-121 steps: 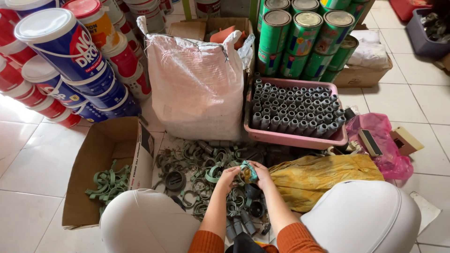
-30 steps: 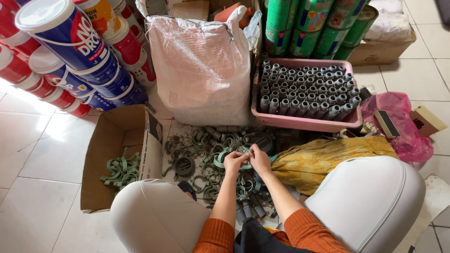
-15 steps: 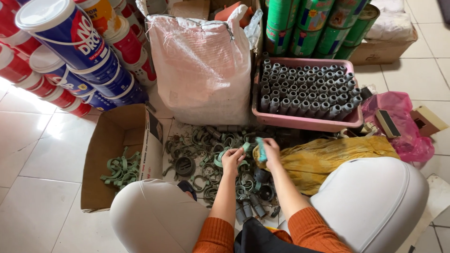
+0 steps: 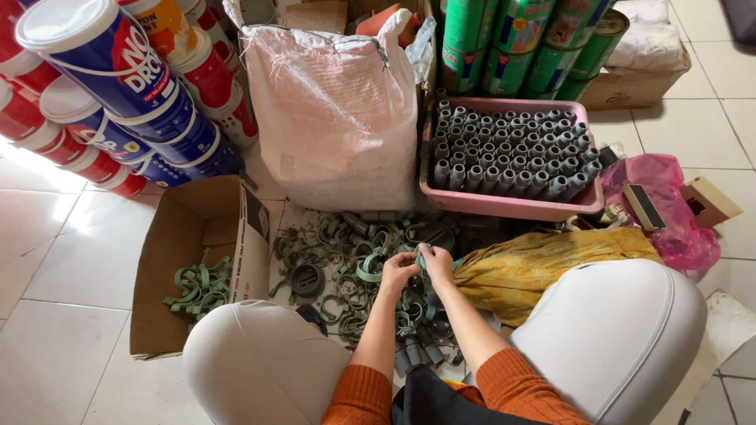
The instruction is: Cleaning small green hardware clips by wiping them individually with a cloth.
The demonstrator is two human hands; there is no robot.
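Left hand: your left hand [image 4: 398, 270] is raised just above the floor pile, fingers curled in and meeting the right hand's fingertips.
Right hand: your right hand [image 4: 438, 264] sits touching the left, fingers bunched around a small teal cleaning cloth [image 4: 420, 256]; only an edge of it shows.
Held piece: both hands close on something between them, probably one green pipe clamp; it is too hidden to be certain, and the exact pinch cannot be told.
Where the work lies: the loose pile of green pipe clamps [image 4: 346, 260] lies on the tiles between your knees, directly under and around the hands, mixed with dark round fittings [image 4: 306, 279].
Done so far: a smaller cluster of sorted clamps [image 4: 197, 287] lies in the open cardboard box [image 4: 169, 236] to your left; judged by its amount, a modest share is finished.
Left to do: the floor pile looks clearly larger than the boxed lot, so most pieces appear unhandled.
Surroundings: a yellow cloth [image 4: 535, 264] lies just right of the hands; a pink tray of grey pipe sockets [image 4: 512, 153], a white woven sack [image 4: 335, 118] and stacked paint pails [image 4: 118, 79] stand beyond the pile.
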